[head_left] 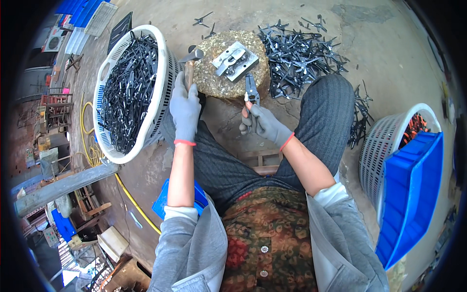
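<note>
My left hand [185, 108], in a grey glove with a red cuff, is closed around the wooden handle of a hammer [190, 72]. The metal head points up beside the left edge of a round, rough-topped block [209, 80]. On that block rests a steel fixture [242, 68] with a smaller metal piece on top. My right hand [266, 122], gloved the same way with some bare fingertips showing, grips dark pliers [251, 88]. Their jaws reach up to the near edge of the fixture; whether they touch it I cannot tell.
A white basket [168, 82] full of black tool parts stands at my left. Loose dark pliers [304, 61] lie heaped right of the block. At far right, a blue crate [411, 194] leans against another white basket [377, 151] with orange-and-black items. A yellow hose [129, 194] crosses the floor.
</note>
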A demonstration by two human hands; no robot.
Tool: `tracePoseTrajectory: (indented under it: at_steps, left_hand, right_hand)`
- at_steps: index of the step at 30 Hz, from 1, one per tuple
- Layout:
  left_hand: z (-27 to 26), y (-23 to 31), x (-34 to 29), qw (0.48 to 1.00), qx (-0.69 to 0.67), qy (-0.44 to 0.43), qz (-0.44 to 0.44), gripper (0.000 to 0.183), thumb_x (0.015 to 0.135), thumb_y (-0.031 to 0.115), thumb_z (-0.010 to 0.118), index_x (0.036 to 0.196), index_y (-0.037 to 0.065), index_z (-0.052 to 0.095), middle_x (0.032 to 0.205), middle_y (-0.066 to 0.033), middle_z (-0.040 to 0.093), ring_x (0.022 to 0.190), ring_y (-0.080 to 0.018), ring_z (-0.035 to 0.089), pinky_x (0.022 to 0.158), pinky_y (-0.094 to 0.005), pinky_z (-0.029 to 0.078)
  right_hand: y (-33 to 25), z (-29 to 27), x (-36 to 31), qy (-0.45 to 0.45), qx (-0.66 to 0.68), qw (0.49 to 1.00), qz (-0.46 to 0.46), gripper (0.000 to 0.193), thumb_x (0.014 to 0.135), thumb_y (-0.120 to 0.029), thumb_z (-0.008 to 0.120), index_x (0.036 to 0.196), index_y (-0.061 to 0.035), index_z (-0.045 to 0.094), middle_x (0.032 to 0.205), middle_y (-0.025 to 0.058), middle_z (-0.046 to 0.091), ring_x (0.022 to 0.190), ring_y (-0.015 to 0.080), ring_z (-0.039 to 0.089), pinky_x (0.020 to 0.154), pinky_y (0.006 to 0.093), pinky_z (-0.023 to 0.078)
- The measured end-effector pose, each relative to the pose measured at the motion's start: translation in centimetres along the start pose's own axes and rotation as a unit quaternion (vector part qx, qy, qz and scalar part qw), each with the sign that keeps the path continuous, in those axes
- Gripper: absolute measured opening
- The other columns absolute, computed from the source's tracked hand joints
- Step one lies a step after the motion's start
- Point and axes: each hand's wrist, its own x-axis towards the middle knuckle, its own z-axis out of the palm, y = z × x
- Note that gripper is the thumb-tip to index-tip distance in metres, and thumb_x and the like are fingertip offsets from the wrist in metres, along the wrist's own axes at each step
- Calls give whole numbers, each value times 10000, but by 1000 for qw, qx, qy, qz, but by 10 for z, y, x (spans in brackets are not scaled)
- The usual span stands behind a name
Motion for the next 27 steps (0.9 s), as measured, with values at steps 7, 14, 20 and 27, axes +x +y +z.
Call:
tracePoseTrajectory:
  at_steps: [7, 14, 20, 27]
  left_hand:
    - [9, 4, -5, 984, 127, 7, 125, 420, 810, 132, 601, 1215, 57, 520, 1128, -195, 553, 992, -353, 560, 849, -407, 454]
    - [-14, 14, -73, 921, -339, -168, -91, 340, 904, 175, 547, 1181, -21, 539, 1041, -62, 585, 923, -121, 552, 814, -234, 432]
    - [-9, 26, -105, 873, -386, -284, -91, 384, 949, 239, 467, 1219, -31, 507, 920, -59, 652, 664, -73, 578, 603, -227, 484]
    - [-107, -55, -3, 945, -325, 27, 36, 266, 921, 98, 518, 1156, -4, 590, 984, -53, 655, 857, -85, 586, 767, -218, 462]
  right_hand:
    - [-5, 18, -19, -54, -60, 997, -1, 377, 952, -435, 430, 824, -86, 484, 667, 21, 498, 667, 198, 599, 637, 325, 476]
    - [-6, 41, -38, -122, -200, 972, 11, 390, 952, -419, 447, 827, -58, 527, 691, 38, 544, 677, 148, 578, 633, 256, 427]
    - [6, 45, -34, -172, -316, 933, 18, 356, 941, -363, 502, 1057, -32, 560, 936, 42, 604, 880, 122, 559, 783, 249, 442]
    - [9, 21, -14, -107, -437, 893, -16, 420, 939, -369, 494, 1137, 0, 523, 1055, 85, 592, 998, 157, 571, 843, 293, 457]
